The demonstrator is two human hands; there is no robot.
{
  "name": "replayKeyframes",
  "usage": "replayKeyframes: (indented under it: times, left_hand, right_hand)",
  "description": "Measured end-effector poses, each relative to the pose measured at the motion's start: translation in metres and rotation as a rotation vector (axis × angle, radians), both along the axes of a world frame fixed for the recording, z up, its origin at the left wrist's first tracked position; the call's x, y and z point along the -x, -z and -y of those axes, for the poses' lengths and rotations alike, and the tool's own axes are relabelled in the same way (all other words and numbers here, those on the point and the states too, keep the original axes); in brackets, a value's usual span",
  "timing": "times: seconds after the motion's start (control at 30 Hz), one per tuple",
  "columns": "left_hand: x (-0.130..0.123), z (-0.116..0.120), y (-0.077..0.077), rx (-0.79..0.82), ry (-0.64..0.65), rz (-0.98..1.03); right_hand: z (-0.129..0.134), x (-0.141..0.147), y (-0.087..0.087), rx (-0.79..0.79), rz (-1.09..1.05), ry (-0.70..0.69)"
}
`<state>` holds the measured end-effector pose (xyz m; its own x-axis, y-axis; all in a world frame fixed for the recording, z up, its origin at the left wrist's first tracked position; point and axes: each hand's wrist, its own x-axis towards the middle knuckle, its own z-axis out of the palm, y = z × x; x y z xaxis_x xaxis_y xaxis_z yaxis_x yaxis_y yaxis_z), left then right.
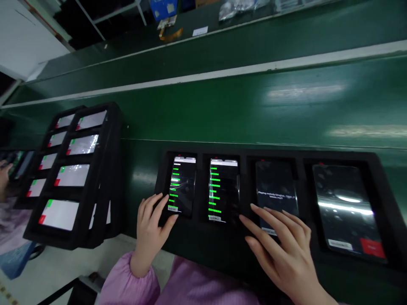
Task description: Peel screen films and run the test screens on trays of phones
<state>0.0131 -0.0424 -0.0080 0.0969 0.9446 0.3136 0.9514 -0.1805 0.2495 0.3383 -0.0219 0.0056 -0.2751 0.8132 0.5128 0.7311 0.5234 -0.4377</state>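
Four slots of a black foam tray (202,190) hold smartphones in a row. My left hand (152,226) is open, fingers spread at the lower left edge of the leftmost phone (184,186), whose dark screen lists green lines. A similar green list shows on the second phone (224,186). Over the lower part of the third phone (275,178) my right hand (282,243) hovers or rests, open, partly hiding it; its screen reads "Playing melody". The rightmost phone (346,199) has a dark screen with a red box at its lower right corner.
Stacked black trays (81,192) with white-screened phones stand at the left. Beyond them, another person's hand (4,176) is near more phones. The green bench (190,110) has a raised pale ledge (178,79). Plastic bags (240,9) and a blue bin (163,8) are at the back.
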Motion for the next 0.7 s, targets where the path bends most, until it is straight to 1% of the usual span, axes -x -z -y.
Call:
replayKeyframes:
  times: [0.13,0.33,0.5,0.57,0.63,0.7]
  left_hand:
    - [-0.002,0.000,-0.001,0.007,-0.009,-0.017]
    - [-0.006,0.009,-0.007,0.013,-0.005,-0.014]
    - [-0.010,0.016,-0.010,0.095,-0.030,-0.108]
    - [-0.010,0.017,-0.011,0.053,-0.058,-0.071]
    - [-0.011,0.015,-0.013,-0.046,-0.098,0.036]
    - [-0.013,0.008,-0.014,-0.095,-0.108,0.107]
  right_hand:
    - [-0.002,-0.003,0.004,-0.029,-0.003,-0.015]
    - [-0.005,-0.001,0.007,-0.034,-0.012,-0.029]
    - [-0.005,-0.002,0.007,-0.033,-0.026,-0.040]
    - [0.000,-0.012,0.006,-0.034,-0.029,-0.060]
    - [0.009,-0.031,0.005,-0.036,-0.032,-0.059]
    - [0.018,-0.053,0.007,-0.034,-0.035,-0.031]
